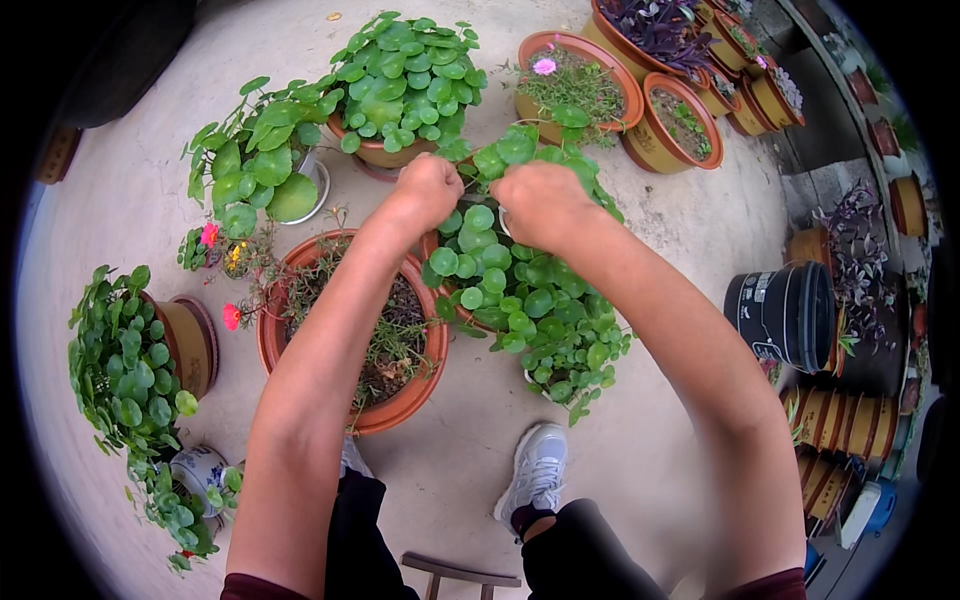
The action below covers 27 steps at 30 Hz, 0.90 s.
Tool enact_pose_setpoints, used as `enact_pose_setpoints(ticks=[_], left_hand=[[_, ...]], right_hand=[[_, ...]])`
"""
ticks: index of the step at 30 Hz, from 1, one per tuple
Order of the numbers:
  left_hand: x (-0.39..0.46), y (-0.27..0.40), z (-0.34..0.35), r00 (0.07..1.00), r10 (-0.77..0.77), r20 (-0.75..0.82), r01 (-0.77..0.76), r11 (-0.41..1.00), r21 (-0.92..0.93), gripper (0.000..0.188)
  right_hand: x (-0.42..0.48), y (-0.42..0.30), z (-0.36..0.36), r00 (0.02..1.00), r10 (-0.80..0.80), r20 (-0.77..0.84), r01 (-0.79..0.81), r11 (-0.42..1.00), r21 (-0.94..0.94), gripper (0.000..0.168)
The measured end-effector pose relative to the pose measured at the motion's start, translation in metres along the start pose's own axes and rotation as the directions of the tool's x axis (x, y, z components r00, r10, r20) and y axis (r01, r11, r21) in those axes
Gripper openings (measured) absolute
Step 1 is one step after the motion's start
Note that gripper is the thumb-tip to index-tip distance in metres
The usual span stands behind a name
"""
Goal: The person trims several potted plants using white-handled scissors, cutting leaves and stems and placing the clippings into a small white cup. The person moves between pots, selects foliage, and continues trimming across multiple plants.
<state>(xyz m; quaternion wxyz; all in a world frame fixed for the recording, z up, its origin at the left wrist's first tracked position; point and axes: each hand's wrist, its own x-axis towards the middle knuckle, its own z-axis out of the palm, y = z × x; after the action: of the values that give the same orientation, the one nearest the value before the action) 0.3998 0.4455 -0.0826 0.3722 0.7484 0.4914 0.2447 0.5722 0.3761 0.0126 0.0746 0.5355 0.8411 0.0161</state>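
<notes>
My left hand (433, 189) and my right hand (541, 204) reach forward, a short gap between them, at a pot of round-leaved pennywort (491, 277). The left fingers are curled near the pot's far left side; what they hold is too small to tell. My right hand is bent down among the leaves, its fingertips partly hidden. Something thin and pale seems to lie between the hands, but it is unclear. Below my left hand, partly behind the forearm, stands a wide terracotta-coloured pot (433, 371) with dark soil and trailing stems.
More potted pennywort (409, 75) stands beyond and at the left. Pots with a pink flower (544, 67) and purple plants (660, 34) are at the upper right. A black bucket (776, 315) and stacked pots (844, 424) stand right. A stool (459, 571) shows at the bottom.
</notes>
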Motion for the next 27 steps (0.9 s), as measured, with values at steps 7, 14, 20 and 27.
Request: enact_pose_setpoints(ticks=[7,14,20,27], left_hand=[[-0.005,0.019,-0.019,0.984,-0.147,0.104,0.165,0.965,-0.202,0.010],[-0.068,0.040,-0.062,0.931,0.160,-0.327,-0.164,0.986,0.017,0.007],[-0.114,0.071,-0.098,0.957,0.047,-0.286,-0.086,0.988,-0.126,0.005],[-0.204,0.111,-0.103,0.929,0.313,0.198,-0.262,0.933,-0.246,0.023]], right_hand=[[-0.002,0.001,-0.005,0.998,-0.009,0.063,0.004,0.997,0.074,0.016],[-0.062,0.009,-0.067,0.980,0.149,-0.129,-0.122,0.973,0.198,0.027],[-0.158,-0.022,-0.085,0.800,0.573,-0.179,-0.222,0.560,0.798,0.040],[-0.233,-0.044,-0.055,0.748,0.664,0.000,-0.194,0.218,0.956,0.045]])
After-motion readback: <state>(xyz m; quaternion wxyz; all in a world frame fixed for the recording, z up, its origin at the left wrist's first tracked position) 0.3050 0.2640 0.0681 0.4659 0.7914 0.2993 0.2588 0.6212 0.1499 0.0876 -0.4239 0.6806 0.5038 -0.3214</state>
